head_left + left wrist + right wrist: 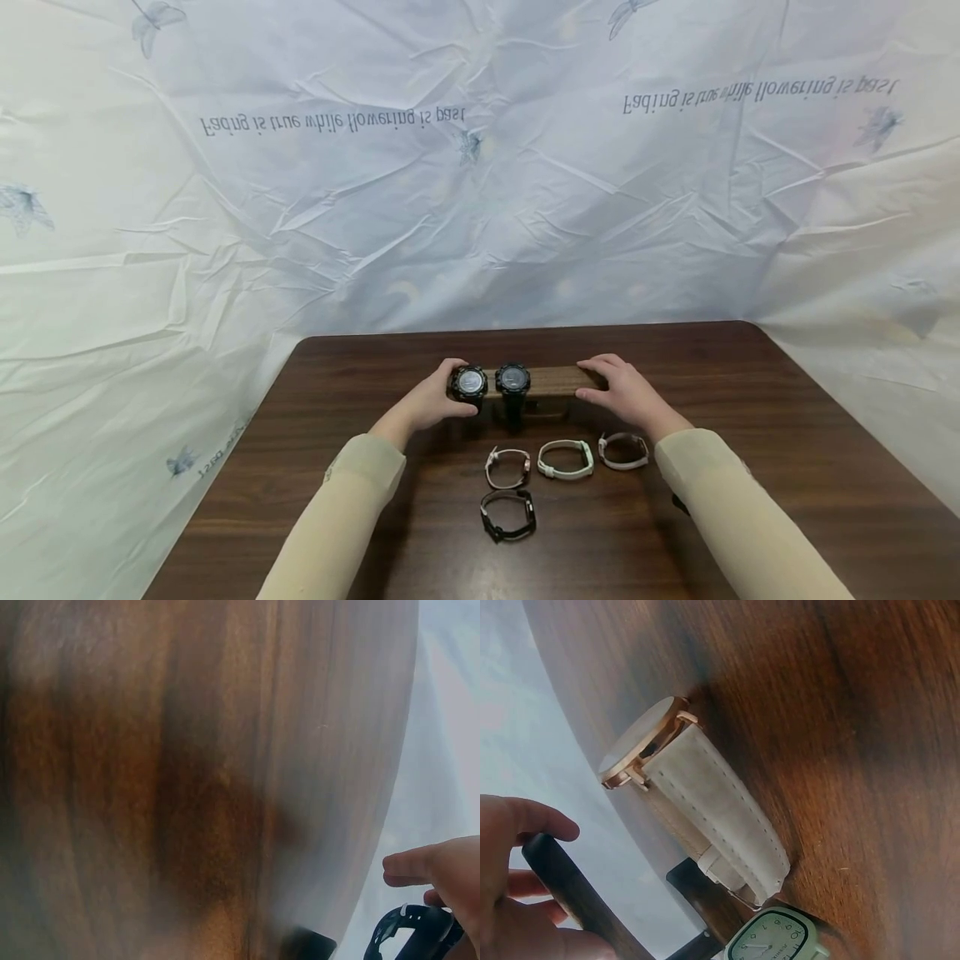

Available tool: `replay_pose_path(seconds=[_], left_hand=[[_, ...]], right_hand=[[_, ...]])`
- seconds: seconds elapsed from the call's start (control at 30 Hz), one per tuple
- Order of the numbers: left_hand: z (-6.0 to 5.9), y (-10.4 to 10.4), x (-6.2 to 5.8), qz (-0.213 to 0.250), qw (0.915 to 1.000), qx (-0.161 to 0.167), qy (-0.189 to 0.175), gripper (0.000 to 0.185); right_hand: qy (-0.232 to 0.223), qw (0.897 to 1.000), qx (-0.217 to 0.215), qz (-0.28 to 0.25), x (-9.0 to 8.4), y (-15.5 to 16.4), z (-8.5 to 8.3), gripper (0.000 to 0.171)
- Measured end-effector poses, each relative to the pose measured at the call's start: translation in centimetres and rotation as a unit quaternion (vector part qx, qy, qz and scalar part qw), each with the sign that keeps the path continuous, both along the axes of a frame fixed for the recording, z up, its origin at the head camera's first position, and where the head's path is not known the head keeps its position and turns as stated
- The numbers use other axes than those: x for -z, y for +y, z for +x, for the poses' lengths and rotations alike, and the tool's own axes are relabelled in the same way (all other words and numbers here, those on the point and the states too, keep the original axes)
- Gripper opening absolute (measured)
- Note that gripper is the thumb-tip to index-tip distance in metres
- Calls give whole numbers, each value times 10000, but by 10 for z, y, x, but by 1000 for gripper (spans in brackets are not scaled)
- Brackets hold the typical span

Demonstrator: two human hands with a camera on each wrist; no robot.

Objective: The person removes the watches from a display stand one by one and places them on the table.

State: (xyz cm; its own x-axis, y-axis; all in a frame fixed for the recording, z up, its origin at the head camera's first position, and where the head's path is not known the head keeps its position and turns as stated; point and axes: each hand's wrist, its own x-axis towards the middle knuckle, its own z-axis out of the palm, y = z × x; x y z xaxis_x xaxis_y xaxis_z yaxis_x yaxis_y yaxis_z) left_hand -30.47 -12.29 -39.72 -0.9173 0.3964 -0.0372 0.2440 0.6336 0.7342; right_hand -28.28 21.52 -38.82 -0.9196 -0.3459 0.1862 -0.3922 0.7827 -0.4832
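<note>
A crumpled white backdrop sheet (480, 208), printed with dragonflies and mirrored lettering, covers the wall and spills down both sides of a dark wooden table (750, 400). Both forearms, in beige sleeves (352, 508), reach across the tabletop.

A wooden display bar (551, 381) stands crosswise at the middle of the table, raised on a dark base. Two black round-faced watches sit side by side on its left half. The left hand (427, 404) has its fingers curled around the outer black watch (468, 383) at the bar's left end; the left wrist view shows a fingertip and the black strap at the frame edge. The second black watch (513, 380) is just right of it, untouched. The right hand (626, 393) rests at the bar's right end, fingers loosely bent over the wood, thumb beneath.

Four watches lie loose on the table nearer the person: a beige-strap watch with a rose-gold case (624, 451), a pale green square-faced watch (566, 459), a pinkish-strap watch (507, 467), and a black-strap watch (508, 514) nearest the person.
</note>
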Motion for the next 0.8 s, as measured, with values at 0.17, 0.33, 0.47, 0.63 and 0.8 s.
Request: replay_pose_path(seconds=[0.17,0.33,0.47,0.63,0.8], left_hand=[[0,-2,0,29,10000,-47,-58,78],[0,-5,0,120,9999,-57,-35,77],[0,-7,0,138,9999,-85,-17,76],[0,-7,0,95,9998,-171,54,76],[0,-10,1,106,9995,-262,117,77]], right_hand=[[-37,10000,1,31,0,-1,0,55],[-74,10000,33,41,-1,-1,0,56],[-105,9999,38,19,-1,0,1,57],[-111,9999,39,28,0,0,1,56],[-120,9999,55,64,-1,-1,0,56]])
